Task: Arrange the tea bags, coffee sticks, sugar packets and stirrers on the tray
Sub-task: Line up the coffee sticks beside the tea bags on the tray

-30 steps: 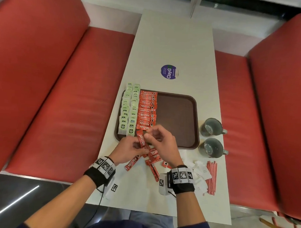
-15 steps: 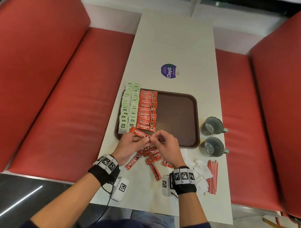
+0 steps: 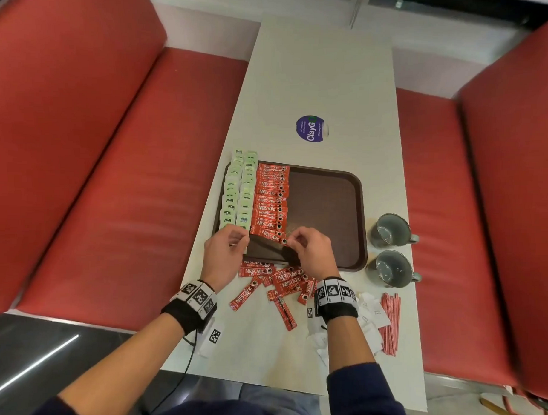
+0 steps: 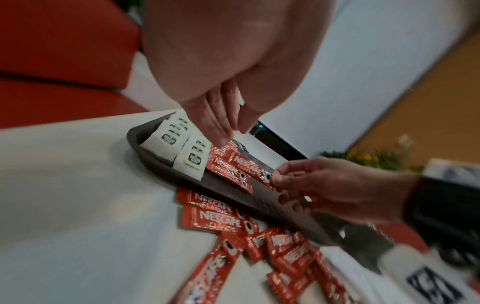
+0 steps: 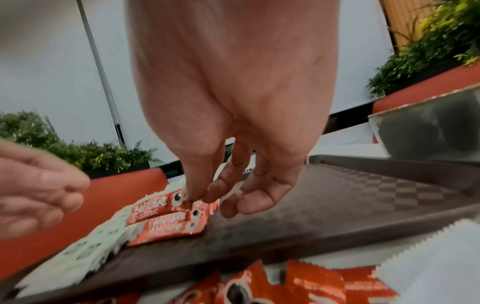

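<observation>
A brown tray (image 3: 325,215) holds two columns of green tea bags (image 3: 239,193) on its left, with a column of red coffee sticks (image 3: 271,201) beside them. My right hand (image 3: 288,242) pinches the right end of one coffee stick (image 3: 268,235) lying at the near end of that column. The right wrist view shows thumb and forefinger (image 5: 189,195) on the stick (image 5: 153,207). My left hand (image 3: 240,240) hovers at the stick's left end with relaxed fingers (image 4: 221,135), holding nothing. More coffee sticks (image 3: 279,279) lie loose on the table before the tray.
White sugar packets (image 3: 371,310) and a bundle of red stirrers (image 3: 390,323) lie at the near right of the table. Two grey mugs (image 3: 390,230) (image 3: 391,269) stand right of the tray. A round blue sticker (image 3: 311,128) sits beyond it. Red benches flank the table.
Both hands carried a coffee stick from above the loose pile forward onto the tray, to the near end of the red column. The left hand has let go of its end.
</observation>
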### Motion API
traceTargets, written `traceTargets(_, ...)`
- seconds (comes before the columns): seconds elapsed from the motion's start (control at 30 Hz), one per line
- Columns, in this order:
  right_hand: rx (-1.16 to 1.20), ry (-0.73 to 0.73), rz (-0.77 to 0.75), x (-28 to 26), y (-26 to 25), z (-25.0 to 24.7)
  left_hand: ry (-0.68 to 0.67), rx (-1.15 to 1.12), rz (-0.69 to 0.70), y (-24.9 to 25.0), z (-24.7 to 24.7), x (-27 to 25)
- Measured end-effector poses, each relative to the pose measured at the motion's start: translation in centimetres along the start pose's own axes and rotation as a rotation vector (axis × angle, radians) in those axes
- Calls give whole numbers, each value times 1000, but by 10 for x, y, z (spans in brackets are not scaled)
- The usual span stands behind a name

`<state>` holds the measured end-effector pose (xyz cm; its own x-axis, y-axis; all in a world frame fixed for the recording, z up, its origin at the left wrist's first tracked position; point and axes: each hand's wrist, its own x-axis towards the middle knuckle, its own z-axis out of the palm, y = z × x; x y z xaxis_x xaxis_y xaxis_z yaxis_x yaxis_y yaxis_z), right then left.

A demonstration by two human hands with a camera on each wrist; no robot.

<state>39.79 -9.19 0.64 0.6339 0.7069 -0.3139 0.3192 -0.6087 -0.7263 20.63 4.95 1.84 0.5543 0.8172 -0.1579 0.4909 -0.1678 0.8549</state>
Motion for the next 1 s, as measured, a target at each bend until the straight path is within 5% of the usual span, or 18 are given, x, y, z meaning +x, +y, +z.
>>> traceTargets(0.17, -119, -42, 24, 21, 5, 15, -284, 419, 323, 2, 23, -7)
traceTargets(0.27, -167, -35, 49, 30, 5, 20, -344, 635, 442, -2, 38, -4)
traceTargets(0.5, -212, -8, 98, 39, 5, 23, -331, 831, 514, -5, 53, 8)
traceTargets(1.0, -101, 78, 142, 42, -5, 39, -313, 851, 517, -13, 50, 14)
